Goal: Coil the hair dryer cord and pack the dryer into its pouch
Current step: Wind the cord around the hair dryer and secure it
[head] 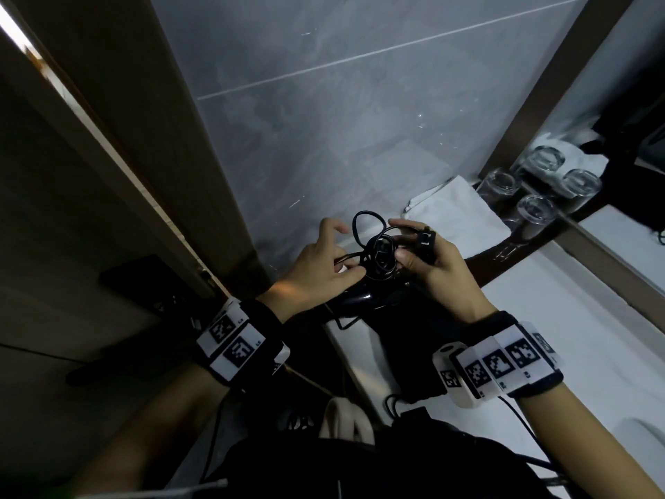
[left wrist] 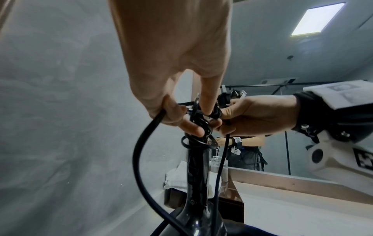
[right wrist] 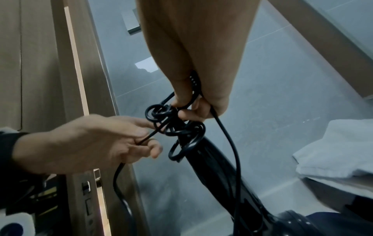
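A glossy black plastic hair dryer [head: 363,300] is seen at the centre of the head view, held up above the edge of a white tabletop [head: 575,318], its handle pointing upward between the two hands. Its thin black rubber cord [head: 378,253] is gathered in small tangled loops around the top of the handle, with one larger loop standing above the fingers. The left hand [head: 316,268] is closed on a strand of the cord, pinched between thumb and fingers; in the left wrist view that strand [left wrist: 141,151] is seen curving down from the hand toward the dryer body. The right hand [head: 439,268] is curled round the loops and the handle top, and a black plug [head: 426,241] is held against its fingers. In the right wrist view a further length of cord [right wrist: 232,151] hangs from this hand alongside the handle. A folded white towel [head: 457,217] lies to the right of centre, behind the hands. Several clear drinking glasses [head: 536,210] stand at the right of the frame beside a mirror. A grey tiled wall [head: 342,102] fills the upper centre. A black pouch cannot be told apart with certainty.
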Available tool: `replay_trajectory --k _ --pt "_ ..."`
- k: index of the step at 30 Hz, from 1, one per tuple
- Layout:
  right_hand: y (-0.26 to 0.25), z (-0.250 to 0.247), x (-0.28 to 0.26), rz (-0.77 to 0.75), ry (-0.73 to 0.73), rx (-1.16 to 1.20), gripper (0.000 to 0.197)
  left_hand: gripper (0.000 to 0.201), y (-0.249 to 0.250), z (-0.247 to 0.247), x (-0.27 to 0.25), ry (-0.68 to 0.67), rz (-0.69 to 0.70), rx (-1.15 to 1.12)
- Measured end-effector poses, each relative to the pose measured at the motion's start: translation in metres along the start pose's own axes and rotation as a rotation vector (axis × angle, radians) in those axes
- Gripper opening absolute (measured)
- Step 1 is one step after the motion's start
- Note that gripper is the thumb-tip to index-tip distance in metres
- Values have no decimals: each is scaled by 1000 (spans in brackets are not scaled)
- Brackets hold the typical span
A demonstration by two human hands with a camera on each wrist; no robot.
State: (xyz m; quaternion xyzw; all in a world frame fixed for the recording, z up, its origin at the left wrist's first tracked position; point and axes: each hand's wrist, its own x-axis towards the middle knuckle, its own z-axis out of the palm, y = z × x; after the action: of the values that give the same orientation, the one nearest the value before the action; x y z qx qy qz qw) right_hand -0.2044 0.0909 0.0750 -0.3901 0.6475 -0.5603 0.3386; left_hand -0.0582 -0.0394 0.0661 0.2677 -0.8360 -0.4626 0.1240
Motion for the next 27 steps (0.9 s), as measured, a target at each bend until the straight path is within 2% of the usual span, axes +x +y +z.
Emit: replay_trajectory --k 5,8,10,14,20,24,27 --pt "-7 3 -1 -58 11 -169 37 59 2 2 -3 23 -24 -111" --pt "-13 13 -3 -109 2 -233 35 65 7 6 2 107 -63 -144" --pt "-16 17 -4 -129 26 -227 31 61 8 7 7 161 -86 -181" --pt "-18 10 -2 -131 94 -227 30 50 4 9 10 103 -99 -273" --pt "-17 -1 4 -236 258 -199 29 55 1 9 14 85 -116 -282" --pt "-16 -4 5 -341 342 -317 40 59 0 10 15 83 -124 -279" --pt "-14 -5 6 -360 394 -318 37 67 -2 11 15 88 -145 -321"
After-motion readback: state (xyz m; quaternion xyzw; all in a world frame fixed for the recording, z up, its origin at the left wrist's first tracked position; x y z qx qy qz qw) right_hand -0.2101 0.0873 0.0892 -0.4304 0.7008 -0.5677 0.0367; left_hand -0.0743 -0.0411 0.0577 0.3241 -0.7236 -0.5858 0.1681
